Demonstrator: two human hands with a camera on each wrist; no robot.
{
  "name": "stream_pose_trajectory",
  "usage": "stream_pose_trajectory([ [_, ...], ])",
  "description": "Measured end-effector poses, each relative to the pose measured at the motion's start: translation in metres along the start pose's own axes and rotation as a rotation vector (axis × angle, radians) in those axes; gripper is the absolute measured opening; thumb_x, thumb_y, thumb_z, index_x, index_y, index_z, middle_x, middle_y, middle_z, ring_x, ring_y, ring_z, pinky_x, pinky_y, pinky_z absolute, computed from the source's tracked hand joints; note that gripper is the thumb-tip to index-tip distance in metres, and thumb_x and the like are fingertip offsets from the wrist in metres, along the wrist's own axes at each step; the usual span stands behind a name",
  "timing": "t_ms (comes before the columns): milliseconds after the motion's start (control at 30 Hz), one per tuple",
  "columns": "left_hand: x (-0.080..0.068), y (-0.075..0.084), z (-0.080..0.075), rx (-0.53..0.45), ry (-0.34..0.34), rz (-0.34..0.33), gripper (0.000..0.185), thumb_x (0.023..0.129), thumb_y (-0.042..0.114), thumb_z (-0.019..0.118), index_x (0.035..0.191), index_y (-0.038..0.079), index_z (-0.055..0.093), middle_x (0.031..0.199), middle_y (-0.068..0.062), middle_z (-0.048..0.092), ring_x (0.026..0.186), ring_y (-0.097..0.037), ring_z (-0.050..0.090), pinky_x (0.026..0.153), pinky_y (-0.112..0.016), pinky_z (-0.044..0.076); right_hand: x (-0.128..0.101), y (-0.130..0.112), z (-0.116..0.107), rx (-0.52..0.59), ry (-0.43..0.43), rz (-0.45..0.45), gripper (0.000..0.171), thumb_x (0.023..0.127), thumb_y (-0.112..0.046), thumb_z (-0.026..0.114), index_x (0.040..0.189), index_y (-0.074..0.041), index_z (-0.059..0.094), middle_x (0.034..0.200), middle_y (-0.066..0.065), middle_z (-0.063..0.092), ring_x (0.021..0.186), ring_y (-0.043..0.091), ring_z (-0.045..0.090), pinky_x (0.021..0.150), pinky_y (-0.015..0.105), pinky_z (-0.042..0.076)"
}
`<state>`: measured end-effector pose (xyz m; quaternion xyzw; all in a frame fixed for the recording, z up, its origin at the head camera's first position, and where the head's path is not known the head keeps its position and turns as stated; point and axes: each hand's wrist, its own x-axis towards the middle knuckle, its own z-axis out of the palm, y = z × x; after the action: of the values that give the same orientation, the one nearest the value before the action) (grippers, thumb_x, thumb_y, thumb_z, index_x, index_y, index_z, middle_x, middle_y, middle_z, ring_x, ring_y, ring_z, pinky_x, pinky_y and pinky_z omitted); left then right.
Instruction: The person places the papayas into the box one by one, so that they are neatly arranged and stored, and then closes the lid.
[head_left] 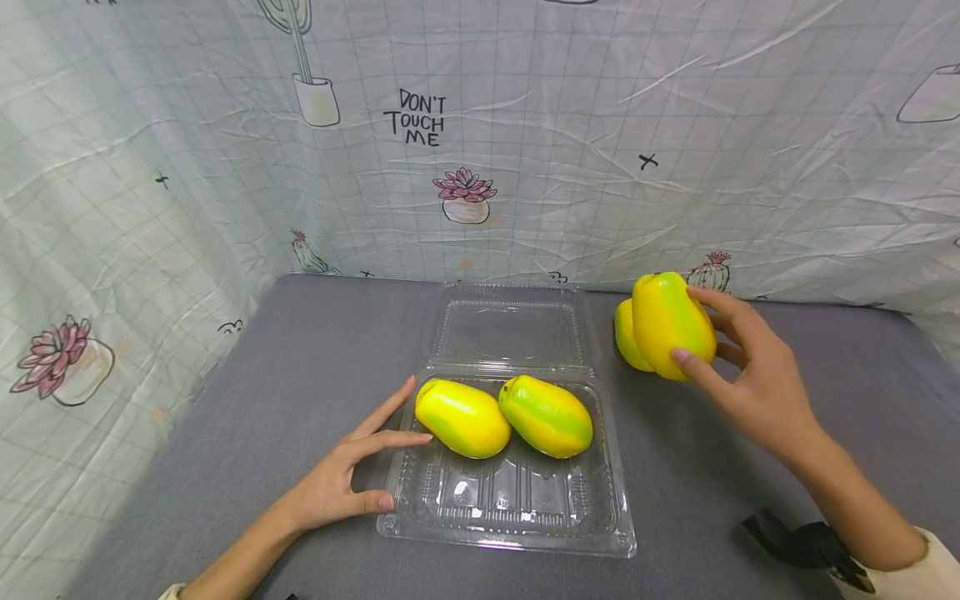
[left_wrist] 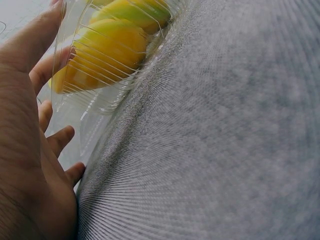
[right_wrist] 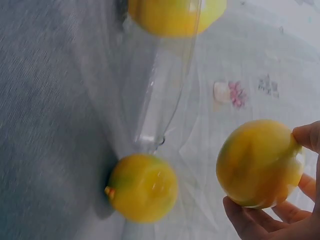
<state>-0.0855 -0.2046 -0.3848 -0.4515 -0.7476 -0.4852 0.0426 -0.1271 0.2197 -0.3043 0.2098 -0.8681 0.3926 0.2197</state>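
Grey table [head_left: 315, 350] under clear clamshell box [head_left: 510, 508], lid open, 2 mangoes [head_left: 462, 417] side by side inside. Left hand [head_left: 341, 483], fingers spread, resting against the box's left edge. Right hand [head_left: 750, 375] gripping 1 raised mango [head_left: 667, 321], another mango [head_left: 626, 337] lying just behind.

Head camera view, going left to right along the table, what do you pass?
Left hand → left mango in the clear clamshell box → right mango in the box → mango held by the right hand → right hand.
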Motion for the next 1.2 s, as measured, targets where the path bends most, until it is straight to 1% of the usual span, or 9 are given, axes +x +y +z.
stream_pose_trajectory([
  [233, 0.004, 0.007, -0.002, -0.006, -0.003, -0.006, 0.052, 0.083, 0.036, 0.060, 0.123, 0.003, 0.051, 0.142, -0.030, 0.010, 0.128, -0.045, 0.012, 0.097, -0.056, 0.021, 0.001, -0.008, 0.009, 0.013, -0.013, -0.060, 0.076, 0.067, 0.009, 0.071, 0.133, -0.014, 0.040, 0.127, 0.002, 0.045, 0.106, 0.006, 0.048, 0.079, 0.011, 0.041],
  [300, 0.005, 0.009, -0.002, -0.007, -0.005, -0.010, 0.052, 0.084, 0.037, 0.060, 0.123, 0.004, 0.051, 0.142, -0.030, 0.010, 0.128, -0.046, 0.012, 0.096, -0.058, 0.020, 0.001, -0.011, 0.012, 0.022, -0.014, -0.085, 0.077, 0.066, 0.010, 0.072, 0.132, -0.011, 0.041, 0.127, 0.003, 0.046, 0.107, 0.006, 0.048, 0.079, 0.011, 0.041],
  [467, 0.006, 0.011, -0.003, -0.009, -0.007, -0.017, 0.051, 0.084, 0.037, 0.059, 0.123, 0.005, 0.052, 0.141, -0.030, 0.010, 0.128, -0.046, 0.012, 0.089, -0.066, 0.020, 0.003, -0.019, 0.018, 0.074, -0.027, -0.146, 0.076, 0.063, 0.011, 0.073, 0.130, -0.006, 0.042, 0.125, 0.006, 0.046, 0.107, 0.014, 0.049, 0.079, 0.015, 0.043],
  [600, 0.007, 0.012, -0.003, -0.010, -0.007, -0.020, 0.051, 0.084, 0.037, 0.059, 0.122, 0.004, 0.052, 0.141, -0.030, 0.010, 0.128, -0.046, 0.011, 0.088, -0.067, 0.019, 0.004, -0.035, 0.022, 0.108, -0.043, -0.187, 0.073, 0.064, 0.010, 0.073, 0.130, -0.004, 0.042, 0.125, 0.007, 0.046, 0.106, 0.017, 0.049, 0.079, 0.017, 0.044],
  [667, 0.007, 0.012, -0.003, -0.009, -0.005, -0.019, 0.051, 0.084, 0.037, 0.059, 0.122, 0.004, 0.052, 0.141, -0.030, 0.010, 0.128, -0.046, 0.012, 0.091, -0.064, 0.020, 0.005, -0.047, 0.024, 0.127, -0.050, -0.210, 0.071, 0.065, 0.009, 0.072, 0.129, -0.002, 0.043, 0.125, 0.009, 0.046, 0.106, 0.018, 0.049, 0.080, 0.018, 0.044],
  [800, 0.007, 0.012, -0.003, -0.005, -0.005, -0.018, 0.051, 0.084, 0.037, 0.059, 0.122, 0.004, 0.052, 0.141, -0.030, 0.010, 0.128, -0.046, 0.012, 0.095, -0.060, 0.020, 0.006, -0.066, 0.026, 0.162, -0.056, -0.265, 0.064, 0.066, 0.010, 0.070, 0.125, 0.006, 0.043, 0.123, 0.018, 0.046, 0.106, 0.022, 0.048, 0.080, 0.019, 0.045],
  [900, 0.007, 0.012, -0.003, -0.005, -0.006, -0.023, 0.051, 0.084, 0.038, 0.058, 0.122, 0.004, 0.052, 0.141, -0.030, 0.010, 0.128, -0.046, 0.012, 0.092, -0.063, 0.020, 0.005, -0.075, 0.027, 0.171, -0.057, -0.286, 0.062, 0.066, 0.011, 0.069, 0.123, 0.008, 0.044, 0.121, 0.021, 0.046, 0.105, 0.023, 0.048, 0.078, 0.018, 0.045],
  [1033, 0.007, 0.013, -0.003, -0.003, -0.007, -0.033, 0.051, 0.084, 0.038, 0.058, 0.122, 0.004, 0.052, 0.142, -0.030, 0.010, 0.128, -0.046, 0.011, 0.090, -0.066, 0.020, 0.004, -0.082, 0.030, 0.180, -0.072, -0.296, 0.060, 0.068, 0.009, 0.069, 0.123, 0.008, 0.044, 0.121, 0.020, 0.047, 0.103, 0.022, 0.047, 0.076, 0.017, 0.045],
  [1200, 0.007, 0.013, -0.003, -0.007, -0.008, -0.032, 0.051, 0.084, 0.037, 0.059, 0.122, 0.004, 0.052, 0.142, -0.030, 0.010, 0.128, -0.046, 0.011, 0.086, -0.069, 0.019, 0.001, -0.083, 0.038, 0.194, -0.118, -0.322, 0.060, 0.073, -0.002, 0.070, 0.126, 0.004, 0.042, 0.125, 0.016, 0.045, 0.106, 0.023, 0.047, 0.081, 0.019, 0.044],
])
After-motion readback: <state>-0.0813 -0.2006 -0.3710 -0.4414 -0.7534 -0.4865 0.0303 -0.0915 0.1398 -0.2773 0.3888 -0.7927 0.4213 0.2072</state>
